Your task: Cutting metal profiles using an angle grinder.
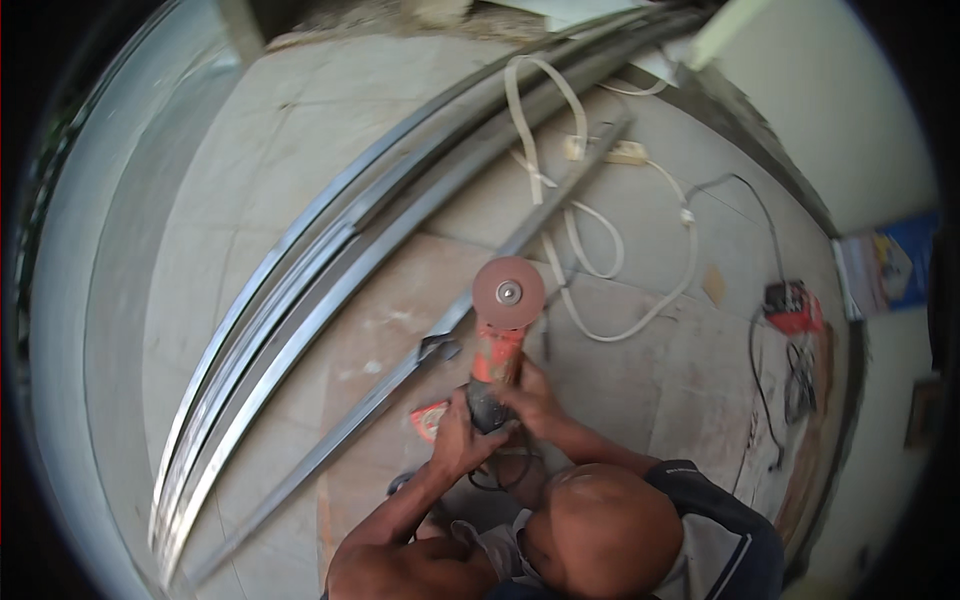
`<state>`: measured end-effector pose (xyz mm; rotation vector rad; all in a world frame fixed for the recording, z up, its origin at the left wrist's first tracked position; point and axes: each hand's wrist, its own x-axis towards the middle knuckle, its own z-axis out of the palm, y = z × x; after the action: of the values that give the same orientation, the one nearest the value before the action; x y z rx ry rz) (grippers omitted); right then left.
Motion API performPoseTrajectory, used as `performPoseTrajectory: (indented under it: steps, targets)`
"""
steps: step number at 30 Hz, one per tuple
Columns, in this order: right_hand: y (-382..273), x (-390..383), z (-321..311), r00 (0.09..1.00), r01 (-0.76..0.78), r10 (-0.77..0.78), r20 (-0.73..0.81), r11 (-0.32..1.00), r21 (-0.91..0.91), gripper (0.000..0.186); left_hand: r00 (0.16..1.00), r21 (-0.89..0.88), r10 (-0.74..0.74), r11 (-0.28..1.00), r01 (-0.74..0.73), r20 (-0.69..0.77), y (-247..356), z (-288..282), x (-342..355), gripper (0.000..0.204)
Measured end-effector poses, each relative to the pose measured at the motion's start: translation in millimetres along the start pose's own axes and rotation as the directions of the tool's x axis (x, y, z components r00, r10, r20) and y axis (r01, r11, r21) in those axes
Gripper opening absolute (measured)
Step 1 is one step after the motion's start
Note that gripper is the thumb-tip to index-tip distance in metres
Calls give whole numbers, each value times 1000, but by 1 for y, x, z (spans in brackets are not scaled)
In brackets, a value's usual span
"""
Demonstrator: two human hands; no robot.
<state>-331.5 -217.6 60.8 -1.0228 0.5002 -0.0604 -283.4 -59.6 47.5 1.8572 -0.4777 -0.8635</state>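
In front of me I hold an orange and black angle grinder [497,355] pointing away, its reddish-brown disc [508,292] facing up. My left hand [456,440] is closed on the rear of its dark body. My right hand [533,398] wraps the other side of that grip. Below the grinder, a long metal bar [350,420] runs slantwise across the floor, with a dark bent piece [437,348] on it. A red triangular piece [428,418] lies beside my left hand, partly covered. Whether the disc is spinning, I cannot tell.
Several long metal profiles [290,290] lie to the left, curving in the lens. A white extension cord [655,312] loops around a power strip [625,152] ahead. A red and black device [793,306] with dark cables stands right, near the wall and a blue package [905,262].
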Motion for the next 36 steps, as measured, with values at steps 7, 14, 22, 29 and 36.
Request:
performPoseTrajectory:
  steps: [7,14,22,29,36]
  targets:
    - [-23,-25,-120,897,10,-197,-396,905,-426,60,811,53,417,877,-477,410,3,-19,18,62]
    - [-17,-90,-271,431,-195,-331,-840,874,-445,52,908,627,251,779,17,-336,-109,-137,-57,59]
    - [12,-136,-357,339,-385,-323,-883,809,-444,57,948,662,56,729,175,-312,-136,-155,-72,57]
    - [-5,-130,-347,246,-673,-380,-892,595,-439,81,871,604,83,752,264,-483,-148,-140,-78,57]
    - [-7,-146,-368,447,-582,-334,-830,596,-553,84,811,498,70,818,287,-581,-140,-143,-65,52]
